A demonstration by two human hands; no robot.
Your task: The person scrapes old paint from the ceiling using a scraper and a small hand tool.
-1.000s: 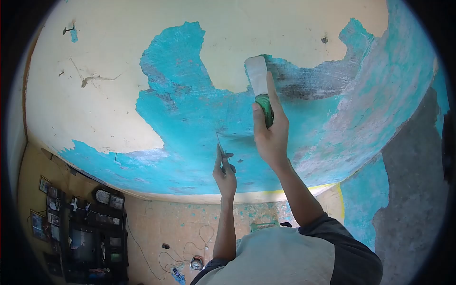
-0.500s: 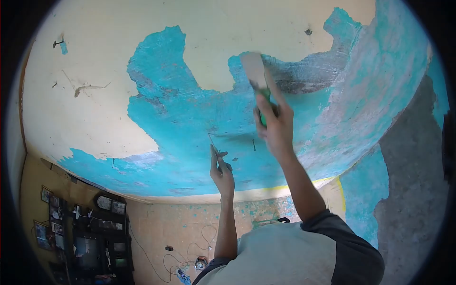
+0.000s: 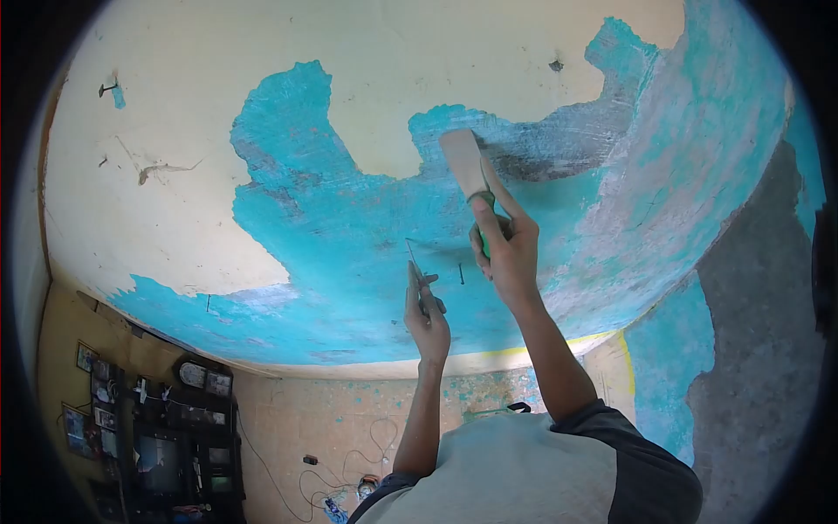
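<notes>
My right hand [image 3: 509, 249] is wrapped round the green handle of a putty knife [image 3: 464, 163], its wide pale blade tilted up and left against the wall. Behind the blade lies a turquoise patch [image 3: 349, 218] with a dark, scraped grey band [image 3: 559, 144]. Cream paint [image 3: 375, 131] with a ragged edge borders it above. Lower and to the left, my left hand [image 3: 428, 319] grips a thin-bladed tool [image 3: 414, 253], seen almost edge-on and pointing up close to the turquoise surface. Its handle is mostly hidden by the fingers.
A nail [image 3: 462, 273] sticks out between my hands, another nail [image 3: 109, 90] at upper left. On the tiled floor [image 3: 271, 419] lie paint flakes and cables [image 3: 305, 489]. A dark cabinet [image 3: 166, 437] stands at lower left; bare grey plaster [image 3: 755, 288] shows at right.
My right hand has drawn the putty knife down the wall, away from the upper turquoise edge. My left hand has shifted right with its thin tool, and the view has moved slightly.
</notes>
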